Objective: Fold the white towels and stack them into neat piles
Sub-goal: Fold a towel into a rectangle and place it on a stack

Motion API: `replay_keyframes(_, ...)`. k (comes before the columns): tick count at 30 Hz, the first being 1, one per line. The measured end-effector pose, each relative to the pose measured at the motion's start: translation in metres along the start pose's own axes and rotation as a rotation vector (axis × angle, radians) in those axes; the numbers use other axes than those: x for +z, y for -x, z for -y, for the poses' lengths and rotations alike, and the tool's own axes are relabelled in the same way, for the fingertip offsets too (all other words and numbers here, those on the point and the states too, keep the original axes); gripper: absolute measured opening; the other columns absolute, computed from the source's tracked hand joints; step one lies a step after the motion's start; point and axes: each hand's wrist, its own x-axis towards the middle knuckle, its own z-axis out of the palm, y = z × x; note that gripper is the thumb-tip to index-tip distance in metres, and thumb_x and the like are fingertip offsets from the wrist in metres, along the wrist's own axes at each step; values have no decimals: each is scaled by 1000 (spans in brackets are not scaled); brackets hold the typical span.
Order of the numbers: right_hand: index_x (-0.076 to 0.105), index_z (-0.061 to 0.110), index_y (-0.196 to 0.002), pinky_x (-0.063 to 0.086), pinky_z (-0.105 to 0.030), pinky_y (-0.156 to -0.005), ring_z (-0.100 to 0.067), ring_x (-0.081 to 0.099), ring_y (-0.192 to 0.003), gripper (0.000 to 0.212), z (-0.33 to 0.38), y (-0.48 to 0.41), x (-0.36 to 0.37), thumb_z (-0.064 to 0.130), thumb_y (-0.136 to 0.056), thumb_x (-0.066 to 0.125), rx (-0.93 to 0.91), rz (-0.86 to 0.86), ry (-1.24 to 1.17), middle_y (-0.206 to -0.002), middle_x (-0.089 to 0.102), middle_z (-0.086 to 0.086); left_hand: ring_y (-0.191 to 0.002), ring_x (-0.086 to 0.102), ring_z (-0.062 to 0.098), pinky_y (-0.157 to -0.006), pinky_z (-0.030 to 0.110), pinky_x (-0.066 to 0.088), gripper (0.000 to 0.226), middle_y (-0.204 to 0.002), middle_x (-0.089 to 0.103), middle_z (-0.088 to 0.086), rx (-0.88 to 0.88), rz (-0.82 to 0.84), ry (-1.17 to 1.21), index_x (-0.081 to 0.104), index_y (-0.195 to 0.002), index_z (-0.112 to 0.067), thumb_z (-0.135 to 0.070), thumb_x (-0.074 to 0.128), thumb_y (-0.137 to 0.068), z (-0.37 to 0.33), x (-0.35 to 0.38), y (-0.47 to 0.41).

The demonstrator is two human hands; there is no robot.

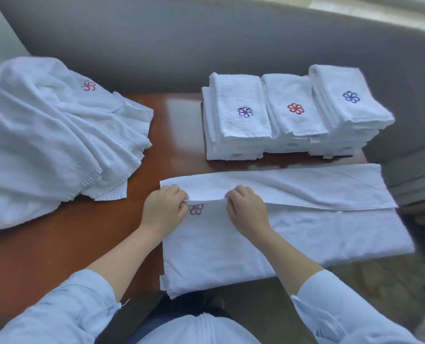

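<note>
Across the lower centre of the frame, a white towel (256,237) is laid on the desk (70,232), partly folded lengthwise. Its mid edge is pinched by the curled fingers of the left hand (163,209) and the right hand (247,209), set near each other. Three folded piles (295,108) are stacked at upper right; an unfolded heap (45,135) is spread at upper left
</note>
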Motion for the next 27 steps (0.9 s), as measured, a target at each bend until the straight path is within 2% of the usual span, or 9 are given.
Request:
replay_keyframes(5, 70, 6, -89, 42, -37, -58, -28, 57, -79, 12, 2, 29, -1, 3, -88, 59, -53, 48, -5, -87, 64, -6, -57, 53, 20, -43, 32, 39, 27, -66, 57, -2, 44, 3, 6, 65, -66, -14, -20, 41, -74, -8, -2, 27)
replay_keyframes(8, 72, 10, -100, 41, -32, -66, -24, 57, -88, 19, -3, 39, 2, 10, -93, 55, -67, 133, 13, -96, 64, -2, -57, 54, 21, -44, 31, 37, 14, -66, 58, -2, 22, 78, -20, 68, -66, -14, -11, 55, -70, -13, 0, 39)
replay_keyframes(10, 70, 17, -112, 36, -24, -71, -18, 55, -100, 25, -7, 44, 5, 19, -95, 52, -86, 232, 18, -108, 62, 3, -66, 56, 21, -49, 31, 39, 12, -76, 61, -1, -25, 195, -78, 74, -78, -15, -10, 66, -69, -15, 3, 44)
replay_keyframes(13, 68, 20, -119, 34, -21, -79, -15, 53, -109, 29, -9, 52, 6, 22, -94, 52, -80, 259, -9, -117, 60, 6, -79, 56, 18, -59, 30, 42, 26, -92, 62, -2, -99, 262, -97, 73, -98, -18, -27, 62, -77, -18, 4, 49)
replay_keyframes(16, 65, 15, -122, 38, -31, -98, -23, 51, -119, 33, -9, 56, 6, 16, -91, 57, -9, 168, -1, -124, 58, -2, -99, 57, 17, -74, 29, 46, 42, -111, 60, -3, -103, 252, -37, 67, -118, -21, -42, 50, -86, -27, 6, 46)
replay_keyframes(18, 52, 18, -137, 28, -41, -112, -32, 35, -137, 43, -11, 57, 7, 19, -93, 52, 77, 248, 84, -145, 42, -7, -135, 39, 21, -103, 34, 40, 51, -146, 43, 1, -113, 363, -20, 46, -143, -26, -45, 42, -96, -33, 15, 41)
replay_keyframes(20, 26, 26, -152, 10, -48, -121, -36, 5, -150, 56, -15, 60, 10, 27, -99, 42, 178, 421, 141, -163, 10, -6, -152, -2, 25, -122, 44, 10, 60, -165, 4, 1, -147, 533, -41, 15, -157, -31, -50, 30, -102, -35, 28, 38)
replay_keyframes(23, 2, 35, -156, -3, -52, -121, -37, -18, -149, 69, -20, 61, 16, 39, -99, 39, 195, 573, 144, -164, -16, -2, -144, -31, 33, -116, 56, -13, 67, -156, -35, -4, -177, 662, -161, -18, -151, -39, -62, 16, -99, -30, 44, 33)
replay_keyframes(27, 3, 38, -155, -5, -53, -120, -39, -18, -148, 71, -15, 45, 18, 39, -96, 42, 169, 615, 140, -165, -15, -1, -140, -37, 37, -116, 58, -15, 70, -146, -47, -3, -185, 684, -226, -32, -142, -40, -67, 14, -96, -9, 46, 27)
